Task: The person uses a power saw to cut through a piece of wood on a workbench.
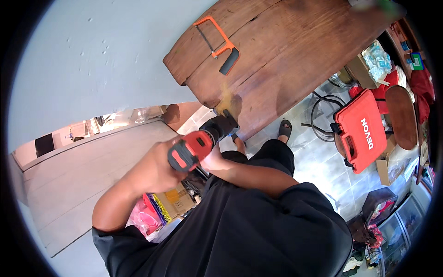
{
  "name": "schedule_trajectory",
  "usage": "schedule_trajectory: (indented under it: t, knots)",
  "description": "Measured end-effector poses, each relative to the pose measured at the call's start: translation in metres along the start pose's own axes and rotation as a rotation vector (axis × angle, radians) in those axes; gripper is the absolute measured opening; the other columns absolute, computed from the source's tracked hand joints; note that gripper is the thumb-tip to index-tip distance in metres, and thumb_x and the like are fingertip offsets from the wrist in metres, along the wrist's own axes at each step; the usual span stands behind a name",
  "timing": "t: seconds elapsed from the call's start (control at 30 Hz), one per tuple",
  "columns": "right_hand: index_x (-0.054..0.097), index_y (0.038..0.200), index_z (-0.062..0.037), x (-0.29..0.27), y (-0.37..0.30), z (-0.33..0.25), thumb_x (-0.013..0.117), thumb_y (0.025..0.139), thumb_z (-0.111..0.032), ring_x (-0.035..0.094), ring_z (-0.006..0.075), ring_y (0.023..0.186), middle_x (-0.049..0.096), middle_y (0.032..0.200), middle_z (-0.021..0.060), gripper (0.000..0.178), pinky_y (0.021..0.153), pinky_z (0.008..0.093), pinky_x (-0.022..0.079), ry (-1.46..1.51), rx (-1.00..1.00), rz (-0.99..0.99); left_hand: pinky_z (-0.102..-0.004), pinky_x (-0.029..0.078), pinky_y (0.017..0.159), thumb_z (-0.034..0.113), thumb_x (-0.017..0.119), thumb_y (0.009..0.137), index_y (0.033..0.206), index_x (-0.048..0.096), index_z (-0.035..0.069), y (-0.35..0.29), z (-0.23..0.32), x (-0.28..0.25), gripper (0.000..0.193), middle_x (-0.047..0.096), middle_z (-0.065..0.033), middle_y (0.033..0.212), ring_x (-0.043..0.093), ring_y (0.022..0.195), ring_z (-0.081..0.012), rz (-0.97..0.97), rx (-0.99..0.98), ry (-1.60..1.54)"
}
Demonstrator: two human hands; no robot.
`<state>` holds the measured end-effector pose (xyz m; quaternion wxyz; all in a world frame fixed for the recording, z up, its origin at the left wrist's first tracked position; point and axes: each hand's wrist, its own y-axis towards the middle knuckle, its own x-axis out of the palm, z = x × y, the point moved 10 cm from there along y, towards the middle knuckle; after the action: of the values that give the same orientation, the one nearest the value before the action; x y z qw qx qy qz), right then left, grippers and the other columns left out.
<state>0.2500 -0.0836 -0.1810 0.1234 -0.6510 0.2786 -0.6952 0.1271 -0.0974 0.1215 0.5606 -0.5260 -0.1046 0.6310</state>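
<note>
My left hand [159, 168] is closed around a red and black power drill [196, 145], gripping it from the left. A black attachment [219, 125] at its front reaches the near edge of a brown wooden tabletop [281, 60]. Yellowish sawdust [226, 98] lies on the wood there, beside a dark patch at the edge. My right hand [213, 160] is under the drill's front part; its fingers are hidden behind the tool. Farther up the tabletop lies a small hacksaw [220, 41] with an orange frame and black grip, touched by neither hand.
A red tool case [362, 130] stands to the right, next to a black hose [318, 115]. Open cardboard boxes [362, 71] and a loose brown board [400, 117] are beyond it. At left is a pale panelled surface [87, 171], with a pink bag [143, 217] below.
</note>
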Motion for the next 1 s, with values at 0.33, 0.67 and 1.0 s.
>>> schedule_trajectory:
  t: [0.33,0.67,1.0]
  knots:
    - [0.061,0.104,-0.0168,-0.003,-0.005,0.024,0.053,0.101,-0.038,0.065,0.0138,0.093,0.066,0.097,-0.0011,0.022,0.083,0.0326,0.053,0.361,0.263,-0.04,-0.0407,0.053,0.076,-0.001,0.072,0.068,0.112,0.061,-0.001,-0.001,0.012,0.003,0.046,0.067,-0.0238,0.089,0.065,0.083,-0.0442,0.013,-0.012,-0.076]
    - [0.063,0.106,-0.0178,0.018,-0.032,0.005,0.058,0.096,-0.045,0.066,0.0153,0.095,0.066,0.099,-0.0002,0.029,0.087,0.0361,0.054,0.383,0.371,-0.034,-0.039,0.053,0.077,0.0,0.072,0.065,0.115,0.061,-0.002,0.005,0.009,0.006,0.052,0.068,-0.023,0.09,0.066,0.085,-0.0439,-0.041,-0.124,-0.122]
    - [0.059,0.113,-0.0182,-0.01,-0.015,0.06,0.054,0.098,-0.048,0.062,0.0156,0.103,0.063,0.107,0.0001,0.034,0.091,0.0358,0.052,0.647,0.421,-0.252,-0.0372,0.053,0.078,0.004,0.075,0.07,0.118,0.061,-0.001,0.008,0.018,0.003,0.05,0.068,-0.022,0.089,0.067,0.081,-0.0404,-0.054,-0.124,-0.043]
